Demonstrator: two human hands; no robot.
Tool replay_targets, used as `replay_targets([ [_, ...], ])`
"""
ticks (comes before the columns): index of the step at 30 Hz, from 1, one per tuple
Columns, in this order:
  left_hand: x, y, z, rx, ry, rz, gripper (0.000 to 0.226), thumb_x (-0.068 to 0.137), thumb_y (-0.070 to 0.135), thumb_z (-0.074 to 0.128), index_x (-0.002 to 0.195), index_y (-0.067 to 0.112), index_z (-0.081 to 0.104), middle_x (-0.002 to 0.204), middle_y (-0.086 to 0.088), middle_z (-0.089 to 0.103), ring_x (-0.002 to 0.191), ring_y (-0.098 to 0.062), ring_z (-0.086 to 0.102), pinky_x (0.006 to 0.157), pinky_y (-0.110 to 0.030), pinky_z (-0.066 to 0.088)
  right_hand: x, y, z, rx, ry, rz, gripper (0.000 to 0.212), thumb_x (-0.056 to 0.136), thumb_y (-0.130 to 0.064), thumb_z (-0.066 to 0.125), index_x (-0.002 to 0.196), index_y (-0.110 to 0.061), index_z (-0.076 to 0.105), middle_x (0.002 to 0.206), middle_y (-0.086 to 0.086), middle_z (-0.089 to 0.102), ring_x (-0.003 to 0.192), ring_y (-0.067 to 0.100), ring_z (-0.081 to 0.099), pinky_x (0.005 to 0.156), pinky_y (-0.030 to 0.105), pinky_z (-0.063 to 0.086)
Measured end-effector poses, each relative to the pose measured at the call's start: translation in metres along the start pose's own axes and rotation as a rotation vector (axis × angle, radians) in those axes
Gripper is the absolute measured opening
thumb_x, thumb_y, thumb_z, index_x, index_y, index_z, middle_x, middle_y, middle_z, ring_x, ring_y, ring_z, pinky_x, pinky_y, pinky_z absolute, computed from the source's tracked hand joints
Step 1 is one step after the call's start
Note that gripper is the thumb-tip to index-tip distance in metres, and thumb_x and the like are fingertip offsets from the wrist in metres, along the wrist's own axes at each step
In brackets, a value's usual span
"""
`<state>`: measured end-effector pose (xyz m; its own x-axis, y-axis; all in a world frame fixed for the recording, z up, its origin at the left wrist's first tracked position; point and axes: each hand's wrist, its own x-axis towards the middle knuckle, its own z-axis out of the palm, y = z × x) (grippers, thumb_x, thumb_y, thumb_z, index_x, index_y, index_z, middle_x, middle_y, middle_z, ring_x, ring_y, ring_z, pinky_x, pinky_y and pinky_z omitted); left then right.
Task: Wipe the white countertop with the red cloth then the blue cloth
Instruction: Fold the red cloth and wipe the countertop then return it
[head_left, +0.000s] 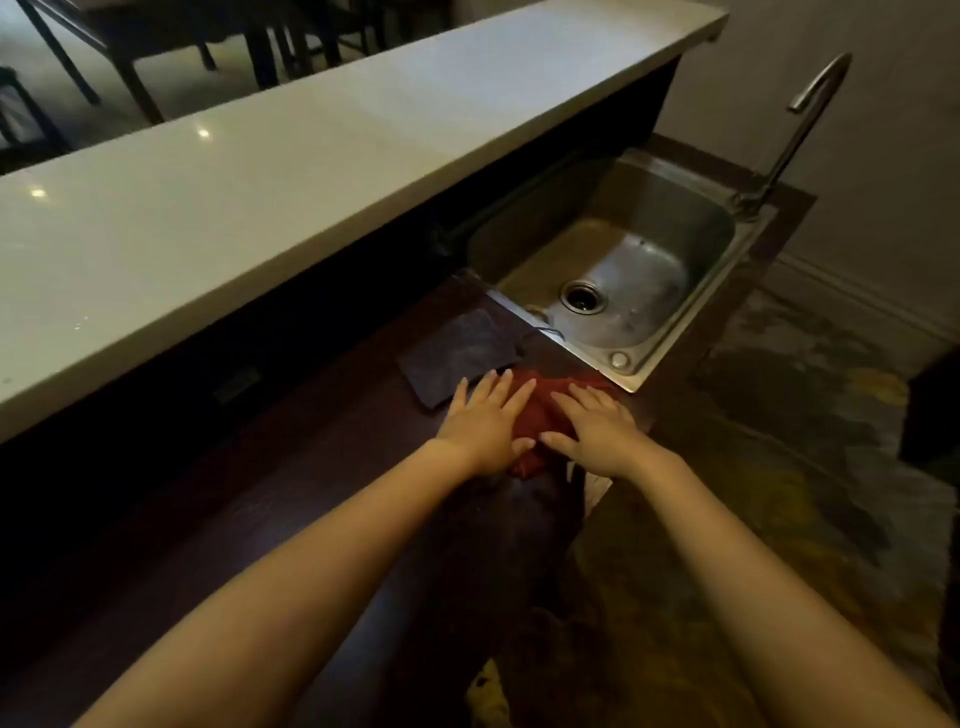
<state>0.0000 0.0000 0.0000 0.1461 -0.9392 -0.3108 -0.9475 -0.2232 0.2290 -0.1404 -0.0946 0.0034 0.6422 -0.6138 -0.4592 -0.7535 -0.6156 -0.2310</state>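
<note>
Head view, looking down. Both arms bare, stretched fwd from the near edge, forearms converging toward centre. Left hand (485, 423) lies palm-down, fingers spread wide and flat, inner fingers and thumb on the left part of the red cloth (543, 415); outer fingers reach to the near edge of the blue cloth (460, 358). Right hand (597, 423) also palm-down, fingers splayed, pressed flat on the right part of the red cloth. Neither hand is gripping; both just lie flat on the fabric. Thumbs nearly meet at the cloth's near side.

Count: 2 hands, 2 cloths, 1 sink, 1 tap, 1 white countertop.

Red cloth: soft, bunched, wrinkled, sitting on the dark lower counter (311, 493), just near-left of the sink's corner. Blue cloth: dark, flat, roughly rectangular, lying just far-left of the red one, edges touching or nearly so; can't tell which.

White countertop (249, 208): long raised slab, smooth, glossy w/ small light reflections, running from near-left to far-right, well apart from both cloths and above them. Lower counter is dark wood-look, matte.

Sink (644, 374): steel, rounded rectangular basin, round drain at bottom, right of the cloths. Tap (800, 124): thin curved metal gooseneck at the sink's far-right. Patterned floor at right.
</note>
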Motion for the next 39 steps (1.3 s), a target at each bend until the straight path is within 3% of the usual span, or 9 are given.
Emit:
replay_targets([
  [9,0.039,0.024,0.040,0.024,-0.181,-0.028,0.069,0.097,0.044,0.038,0.153,0.024,0.005,0.163,-0.005,-0.006,0.150,-0.023,-0.007,0.120,-0.048,-0.003,0.017,0.051,0.024,0.050,-0.036,0.015,0.066,0.096,-0.043,0.042,0.151,-0.019,0.014,0.162,0.007,0.005,0.149,0.025,0.002,0.120,0.036,0.005],
  [14,0.043,0.020,0.054,-0.005,-0.061,-0.028,0.060,0.099,0.035,0.037,0.153,0.027,0.010,0.163,-0.001,0.000,0.151,-0.020,-0.003,0.120,-0.047,0.003,0.026,0.057,0.035,0.071,0.063,-0.023,0.061,0.096,-0.035,0.047,0.150,-0.022,0.021,0.161,0.004,0.010,0.149,0.022,0.005,0.120,0.037,0.010],
  [20,0.045,0.020,0.054,-0.049,0.016,-0.050,0.051,0.101,0.025,0.034,0.150,0.031,0.021,0.162,0.003,0.011,0.150,-0.017,0.004,0.119,-0.047,0.010,0.031,0.053,0.042,0.063,0.237,0.001,0.047,0.096,-0.024,0.047,0.143,-0.023,0.039,0.156,0.001,0.029,0.146,0.019,0.019,0.118,0.034,0.023],
  [25,0.045,0.021,0.043,-0.081,0.016,-0.065,0.046,0.101,0.020,0.033,0.146,0.025,0.033,0.161,0.002,0.019,0.150,-0.017,0.012,0.115,-0.048,0.020,0.031,0.048,0.031,0.113,0.263,0.006,0.040,0.096,-0.021,0.047,0.136,-0.021,0.050,0.151,0.002,0.040,0.143,0.019,0.029,0.113,0.032,0.026],
  [29,0.042,0.021,0.030,-0.150,0.043,-0.078,0.043,0.101,0.017,0.032,0.142,0.022,0.039,0.156,0.001,0.032,0.146,-0.019,0.024,0.110,-0.042,0.032,0.024,0.044,0.015,0.144,0.270,-0.024,0.035,0.095,-0.022,0.048,0.129,-0.021,0.056,0.143,0.003,0.051,0.131,0.025,0.047,0.103,0.035,0.039],
  [33,0.032,0.014,0.010,-0.198,0.161,-0.074,0.041,0.097,0.017,0.039,0.138,0.019,0.046,0.143,-0.004,0.049,0.133,-0.024,0.042,0.104,-0.036,0.038,0.017,0.030,-0.007,0.170,0.335,-0.077,0.031,0.094,-0.023,0.050,0.123,-0.023,0.061,0.126,0.002,0.065,0.114,0.027,0.059,0.090,0.036,0.045],
  [36,0.018,0.005,-0.010,-0.222,0.247,-0.098,0.038,0.095,0.018,0.044,0.133,0.020,0.050,0.133,-0.005,0.057,0.124,-0.026,0.049,0.097,-0.039,0.043,0.014,0.011,-0.028,0.196,0.351,-0.138,0.029,0.093,-0.025,0.050,0.119,-0.028,0.062,0.118,0.001,0.068,0.108,0.026,0.061,0.088,0.037,0.048],
  [39,-0.005,-0.010,-0.035,-0.225,0.276,-0.134,0.045,0.084,0.026,0.066,0.127,0.018,0.053,0.124,-0.007,0.061,0.118,-0.028,0.053,0.091,-0.042,0.048,0.010,-0.015,-0.050,0.193,0.361,-0.239,0.025,0.093,-0.025,0.050,0.114,-0.031,0.062,0.109,0.002,0.070,0.101,0.026,0.063,0.085,0.043,0.050],
])
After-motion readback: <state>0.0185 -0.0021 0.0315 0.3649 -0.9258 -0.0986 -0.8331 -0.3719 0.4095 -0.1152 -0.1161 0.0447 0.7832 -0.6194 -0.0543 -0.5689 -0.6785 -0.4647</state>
